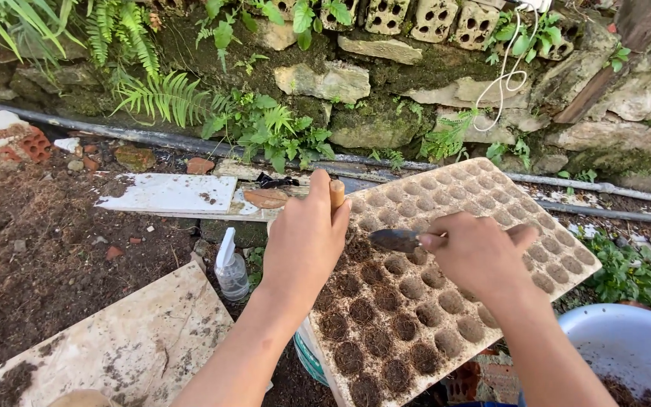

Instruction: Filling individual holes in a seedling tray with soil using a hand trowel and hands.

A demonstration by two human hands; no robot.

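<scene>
I see left hand gripping a wooden handle | right hand pinching dark metal blade | above soil-filled beige seedling tray | clear spray bottle nearby

Two bare forearms come up from the lower edge of the view, ending in the left hand and the right hand, both over the pale moulded seedling tray with round cells. No sleeve, glove, watch, ring or bracelet shows on either arm, bare from the frame's lower edge to the fingertips. The fingernails are short and unpainted, and the arms are slim.
</scene>
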